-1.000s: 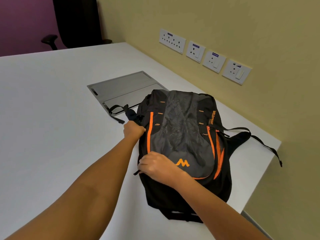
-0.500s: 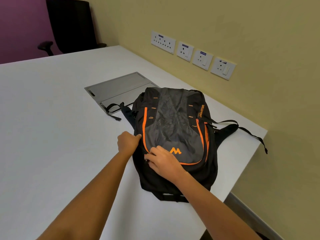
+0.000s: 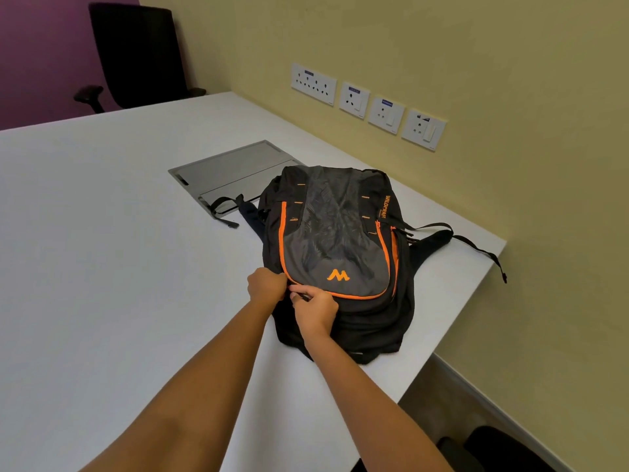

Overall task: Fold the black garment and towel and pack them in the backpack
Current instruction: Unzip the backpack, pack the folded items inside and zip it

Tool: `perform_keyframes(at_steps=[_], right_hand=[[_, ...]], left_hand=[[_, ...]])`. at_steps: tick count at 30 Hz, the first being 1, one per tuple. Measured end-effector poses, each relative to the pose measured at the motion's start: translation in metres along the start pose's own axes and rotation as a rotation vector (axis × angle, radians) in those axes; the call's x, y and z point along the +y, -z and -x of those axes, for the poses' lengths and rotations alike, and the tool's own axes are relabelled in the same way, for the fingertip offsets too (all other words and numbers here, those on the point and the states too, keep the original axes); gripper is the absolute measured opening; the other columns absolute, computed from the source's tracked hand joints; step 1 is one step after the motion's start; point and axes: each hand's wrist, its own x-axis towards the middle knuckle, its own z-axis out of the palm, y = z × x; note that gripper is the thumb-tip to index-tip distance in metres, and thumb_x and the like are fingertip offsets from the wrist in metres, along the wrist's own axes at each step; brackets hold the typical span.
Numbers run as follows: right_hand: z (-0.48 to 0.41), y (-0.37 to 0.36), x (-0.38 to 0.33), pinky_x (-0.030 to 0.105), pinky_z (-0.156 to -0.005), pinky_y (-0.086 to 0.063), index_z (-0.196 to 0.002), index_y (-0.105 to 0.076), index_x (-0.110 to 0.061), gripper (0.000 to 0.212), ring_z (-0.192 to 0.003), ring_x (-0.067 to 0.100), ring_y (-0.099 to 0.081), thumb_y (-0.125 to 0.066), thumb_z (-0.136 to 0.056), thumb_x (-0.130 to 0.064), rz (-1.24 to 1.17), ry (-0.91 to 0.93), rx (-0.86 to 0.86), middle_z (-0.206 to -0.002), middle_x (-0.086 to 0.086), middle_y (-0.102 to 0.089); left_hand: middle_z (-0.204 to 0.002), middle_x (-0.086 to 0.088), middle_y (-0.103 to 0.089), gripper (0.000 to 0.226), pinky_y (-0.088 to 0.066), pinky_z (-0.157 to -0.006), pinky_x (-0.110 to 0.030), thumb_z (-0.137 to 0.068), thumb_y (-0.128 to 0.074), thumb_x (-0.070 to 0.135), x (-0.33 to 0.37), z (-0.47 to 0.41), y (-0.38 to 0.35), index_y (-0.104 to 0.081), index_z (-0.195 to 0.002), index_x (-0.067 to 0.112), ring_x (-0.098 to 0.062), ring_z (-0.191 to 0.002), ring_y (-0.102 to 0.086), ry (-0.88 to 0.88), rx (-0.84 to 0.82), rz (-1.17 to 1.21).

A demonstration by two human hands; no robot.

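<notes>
A black and grey backpack with orange zip lines lies flat on the white table, its straps trailing to both sides. My left hand grips the backpack's near left edge by the orange zip line. Beside it, my right hand pinches a small dark zipper pull at the same zip line. The black garment and the towel are not visible anywhere on the table.
A grey metal cable hatch is set into the table behind the backpack. Wall sockets line the yellow wall on the right. A black office chair stands at the table's far end. The table edge runs close to the backpack's right.
My left hand slid down the backpack's left side from near the top strap to the near corner. My right hand shifted up to meet it at the zip line.
</notes>
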Motion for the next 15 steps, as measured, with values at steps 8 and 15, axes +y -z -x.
perform_keyframes(at_steps=[8,15], right_hand=[[0.017,0.046,0.032,-0.001,-0.067,-0.040,-0.092,-0.077,-0.019,0.019,-0.077,0.008,-0.058,-0.069,-0.082,-0.005,0.066,0.176,0.106,-0.085,-0.002,-0.067],[0.009,0.075,0.032,-0.004,-0.069,-0.039,-0.092,-0.076,-0.015,0.014,-0.076,-0.001,-0.056,-0.070,-0.083,-0.008,0.072,0.202,0.150,-0.087,-0.005,-0.066]], left_hand=[[-0.079,-0.013,-0.061,0.025,-0.047,-0.077,-0.032,-0.093,-0.049,0.016,0.000,0.000,0.009,-0.051,-0.072,0.002,-0.032,-0.085,-0.060,-0.026,0.047,0.008],[-0.090,-0.018,-0.057,0.024,-0.044,-0.080,-0.034,-0.094,-0.050,0.015,0.008,0.010,0.009,-0.046,-0.074,0.002,-0.035,-0.095,-0.058,-0.022,0.062,0.031]])
